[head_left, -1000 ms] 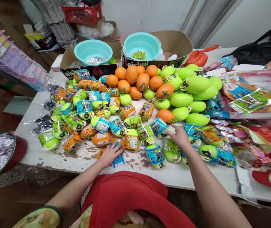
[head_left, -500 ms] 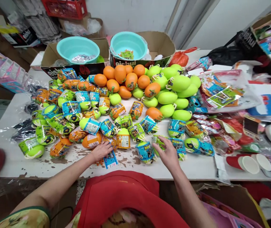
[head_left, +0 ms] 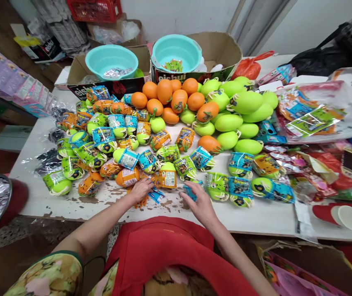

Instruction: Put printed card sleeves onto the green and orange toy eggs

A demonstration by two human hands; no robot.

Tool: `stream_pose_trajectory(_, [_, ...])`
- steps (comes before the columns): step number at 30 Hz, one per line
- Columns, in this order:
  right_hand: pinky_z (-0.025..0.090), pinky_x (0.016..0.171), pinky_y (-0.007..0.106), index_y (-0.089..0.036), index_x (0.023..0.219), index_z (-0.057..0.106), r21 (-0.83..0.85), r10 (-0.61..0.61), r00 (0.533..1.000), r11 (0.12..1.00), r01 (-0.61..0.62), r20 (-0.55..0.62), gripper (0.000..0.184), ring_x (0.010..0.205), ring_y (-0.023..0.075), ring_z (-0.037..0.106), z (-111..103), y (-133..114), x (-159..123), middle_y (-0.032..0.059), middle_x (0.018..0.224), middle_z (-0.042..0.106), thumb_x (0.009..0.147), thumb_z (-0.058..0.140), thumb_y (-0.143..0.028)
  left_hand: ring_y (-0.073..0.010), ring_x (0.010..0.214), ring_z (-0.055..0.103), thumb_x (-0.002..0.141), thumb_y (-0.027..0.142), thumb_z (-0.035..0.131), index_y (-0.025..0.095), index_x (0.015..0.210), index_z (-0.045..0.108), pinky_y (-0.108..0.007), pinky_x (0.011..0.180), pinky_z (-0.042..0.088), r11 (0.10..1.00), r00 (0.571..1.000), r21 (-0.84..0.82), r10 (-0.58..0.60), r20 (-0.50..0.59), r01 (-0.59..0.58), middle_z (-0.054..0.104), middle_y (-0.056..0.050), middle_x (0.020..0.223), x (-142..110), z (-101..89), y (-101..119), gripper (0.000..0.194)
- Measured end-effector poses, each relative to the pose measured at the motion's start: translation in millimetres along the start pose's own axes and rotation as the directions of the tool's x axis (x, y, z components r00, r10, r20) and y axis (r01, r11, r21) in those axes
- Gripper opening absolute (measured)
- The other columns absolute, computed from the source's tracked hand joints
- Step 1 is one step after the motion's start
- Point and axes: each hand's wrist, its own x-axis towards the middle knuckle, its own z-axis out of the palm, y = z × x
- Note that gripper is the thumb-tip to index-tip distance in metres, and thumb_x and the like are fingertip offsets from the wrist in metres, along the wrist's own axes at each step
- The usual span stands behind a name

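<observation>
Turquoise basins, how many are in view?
2: the left basin, with silvery pieces inside, and the right basin, with green and orange ones, side by side at the back, by the open cardboard boxes. Others could be hidden inside them.

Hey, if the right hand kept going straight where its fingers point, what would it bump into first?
Probably the blue-wrapped pack right at the fingers of the right hand. They overlap in this view, so I can't tell whether they already touch.
</observation>
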Motion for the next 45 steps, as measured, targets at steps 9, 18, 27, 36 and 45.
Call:
stream_pose_trajectory(9, [0.048, 0.082, 0.042, -0.019, 0.094, 0.07, 0.327, 0.368, 0.834, 0.795, -0.511, 0.41, 0.046, 0.09, 0.0288, 0.064, 41, -5, -25, 0.0091, 0.099, 0.07, 0.061, 0.074, -0.051, -0.0188, 0.081, 0.058, 0.09, 0.038, 0.042, 0.02, 0.079, 0.065, -0.028, 0.072, 0.042, 0.965, 0.978, -0.224, -0.165, -0.129, 0.133, 0.063, -0.004, 0.082, -36, -41.5, 39, 0.031])
stream_pose_trajectory(18, [0.051, 0.073, 0.035, -0.016, 0.071, 0.066, 0.626, 0.405, 0.833, 0.552, -0.551, 0.376, 0.045, 0.072, 0.0228, 0.067, 48, -26, -5, 0.006, 0.073, 0.071, 0.062, 0.071, -0.059, -0.0213, 0.103, 0.057, 0.076, 0.045, 0.062, 0.019, 0.119, 0.053, -0.032, 0.086, 0.044, 0.019, 0.977, -0.999, -0.206, 0.046, 0.051, 0.061, -0.009, 0.116, -27, -85.6, 86, 0.051])
stream_pose_trajectory(27, [0.048, 0.058, 0.03, -0.017, 0.065, 0.061, 0.553, 0.41, 0.871, 0.674, -0.49, 0.273, 0.044, 0.057, 0.0177, 0.06, 39, -16, -3, 0.0018, 0.061, 0.065, 0.061, 0.069, -0.061, -0.0103, 0.053, 0.045, 0.065, 0.045, 0.068, 0.012, 0.067, 0.061, -0.022, 0.051, 0.034, 0.212, 0.947, -0.97, -0.317, 0.044, 0.116, 0.053, 0.003, 0.057, 4, -66.5, 80, 0.034])
stream_pose_trajectory(36, [0.031, 0.049, 0.025, -0.02, 0.05, 0.048, 0.185, 0.38, 0.925, 0.911, -0.37, -0.024, 0.036, 0.049, 0.0141, 0.044, 14, 0, 19, -0.0017, 0.047, 0.051, 0.066, 0.064, -0.048, -0.01, 0.054, 0.037, 0.071, 0.046, 0.062, 0.016, 0.056, 0.053, -0.021, 0.05, 0.028, 0.373, 0.902, -0.927, -0.415, -0.121, 0.047, 0.043, 0.005, 0.053, 19, -81.7, 73, 0.035])
stream_pose_trajectory(45, [0.034, 0.055, 0.023, -0.019, 0.062, 0.063, -0.047, 0.221, 0.975, 0.974, -0.222, -0.035, 0.006, 0.058, 0.0162, 0.055, -18, 4, 42, 0.0006, 0.059, 0.063, 0.065, 0.064, -0.023, -0.0178, 0.072, 0.061, 0.074, 0.044, 0.067, 0.013, 0.095, 0.07, -0.027, 0.07, 0.046, -0.099, 0.989, -0.989, 0.115, 0.096, 0.108, 0.07, -0.005, 0.08, 33, -106.3, 94, 0.037])
